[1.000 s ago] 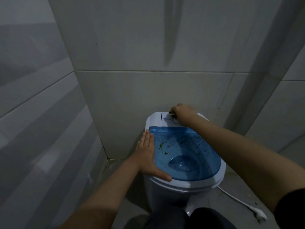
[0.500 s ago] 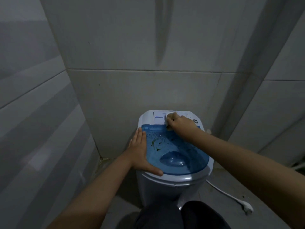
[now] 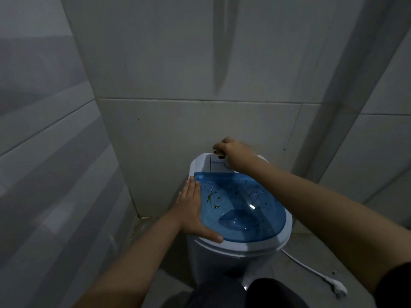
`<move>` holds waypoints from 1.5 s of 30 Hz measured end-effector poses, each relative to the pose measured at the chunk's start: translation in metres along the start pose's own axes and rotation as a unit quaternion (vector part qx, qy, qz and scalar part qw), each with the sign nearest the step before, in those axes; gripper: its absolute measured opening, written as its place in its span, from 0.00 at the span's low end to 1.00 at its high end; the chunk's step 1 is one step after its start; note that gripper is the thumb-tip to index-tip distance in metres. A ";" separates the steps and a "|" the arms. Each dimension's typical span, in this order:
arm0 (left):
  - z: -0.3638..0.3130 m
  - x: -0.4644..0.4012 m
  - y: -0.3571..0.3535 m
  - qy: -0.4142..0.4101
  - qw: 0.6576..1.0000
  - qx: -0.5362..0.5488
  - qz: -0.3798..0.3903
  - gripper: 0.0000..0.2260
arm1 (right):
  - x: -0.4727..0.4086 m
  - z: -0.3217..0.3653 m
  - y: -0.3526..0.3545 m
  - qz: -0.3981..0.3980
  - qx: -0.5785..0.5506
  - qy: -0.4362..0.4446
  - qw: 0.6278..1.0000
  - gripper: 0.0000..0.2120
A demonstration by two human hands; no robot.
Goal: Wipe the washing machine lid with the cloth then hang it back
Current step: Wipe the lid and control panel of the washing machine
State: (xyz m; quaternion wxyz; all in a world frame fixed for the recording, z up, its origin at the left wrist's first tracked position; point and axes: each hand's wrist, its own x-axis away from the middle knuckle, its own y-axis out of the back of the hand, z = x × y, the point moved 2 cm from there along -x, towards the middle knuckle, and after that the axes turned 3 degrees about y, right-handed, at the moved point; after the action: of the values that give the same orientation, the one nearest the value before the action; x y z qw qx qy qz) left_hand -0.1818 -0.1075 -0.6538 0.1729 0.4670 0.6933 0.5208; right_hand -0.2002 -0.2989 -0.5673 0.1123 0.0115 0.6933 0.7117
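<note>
A small white top-loading washing machine (image 3: 233,254) is standing in a tiled corner, viewed from above by the head camera. Its translucent blue lid (image 3: 242,207) is lying closed over the tub and is carrying greenish specks (image 3: 212,197) and water droplets on the part nearest the left edge of the machine. The left hand (image 3: 192,213) is resting flat on the left rim of the machine, fingers (image 3: 193,191) extended and held together, pointing toward the back wall, with the thumb (image 3: 211,234) spread along the front edge of the lid; this hand is gripping nothing. The right hand (image 3: 235,156) is reaching across the lid to the white control panel (image 3: 206,163) at the rear of the machine, its fingers curled closed around a small dark object (image 3: 219,153) at the panel's back edge; whether this is a knob or something else cannot be told. The right forearm is crossing above the right side of the lid. No cloth can be made out in this view. A white power cord (image 3: 304,266) is trailing across the floor from the right side of the machine and is ending in a plug (image 3: 337,286) well apart from it. Grey wall tiles (image 3: 200,130) are rising directly behind the machine.
</note>
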 end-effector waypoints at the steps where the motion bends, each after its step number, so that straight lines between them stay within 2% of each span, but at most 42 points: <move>1: 0.000 0.000 0.000 -0.001 1.000 0.002 -0.001 0.72 | -0.008 0.003 -0.004 0.011 0.013 -0.015 1.000 0.20; 4: -0.002 0.001 0.001 -0.001 1.000 0.004 0.001 0.71 | -0.024 0.012 -0.018 0.064 0.053 -0.039 0.996 0.17; 7: -0.001 0.002 0.002 -0.005 1.000 0.005 0.002 0.70 | -0.024 0.023 -0.037 0.058 0.094 -0.004 0.994 0.19; 12: 0.001 0.001 0.001 -0.002 1.000 0.002 -0.001 0.70 | 0.002 0.025 -0.042 0.036 0.017 0.058 0.998 0.18; 15: 0.000 0.000 0.000 0.000 1.000 0.002 -0.003 0.71 | 0.023 0.020 -0.036 0.056 0.003 0.082 0.995 0.24; 20: 0.001 0.000 0.000 0.011 1.000 -0.004 -0.001 0.72 | 0.051 0.003 -0.027 0.075 -0.002 0.070 0.995 0.30; 27: 0.000 0.000 0.000 0.010 1.000 -0.001 0.002 0.73 | 0.066 -0.036 -0.006 0.107 -0.004 0.024 0.994 0.27; 29: 0.000 0.000 0.001 0.009 1.000 0.000 0.003 0.74 | 0.062 -0.051 0.001 0.091 -0.012 0.004 0.996 0.23; 31: 0.000 0.000 0.002 0.008 1.000 0.000 0.002 0.74 | 0.055 -0.061 0.007 0.040 -0.018 -0.010 0.999 0.20; 33: -0.001 0.000 0.002 0.006 1.000 -0.002 0.003 0.74 | 0.046 -0.067 0.007 0.011 -0.016 -0.030 0.999 0.21; 37: 0.000 0.000 0.001 0.006 1.000 -0.004 0.004 0.74 | 0.024 -0.067 -0.004 -0.013 -0.017 -0.061 0.998 0.20; 41: 0.001 -0.002 0.001 0.003 1.000 -0.004 0.000 0.74 | 0.014 -0.062 -0.028 0.003 -0.037 -0.060 0.998 0.14; 45: 0.002 -0.002 -0.001 0.009 1.000 -0.004 -0.007 0.73 | 0.024 -0.060 -0.038 -0.005 -0.030 -0.060 0.998 0.22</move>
State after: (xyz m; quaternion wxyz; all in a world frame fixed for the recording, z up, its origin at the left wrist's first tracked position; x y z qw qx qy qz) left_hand -0.1793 -0.1080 -0.6558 0.1721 0.4571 0.6959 0.5265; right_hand -0.2289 -0.3533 -0.6104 0.1582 0.0474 0.6636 0.7296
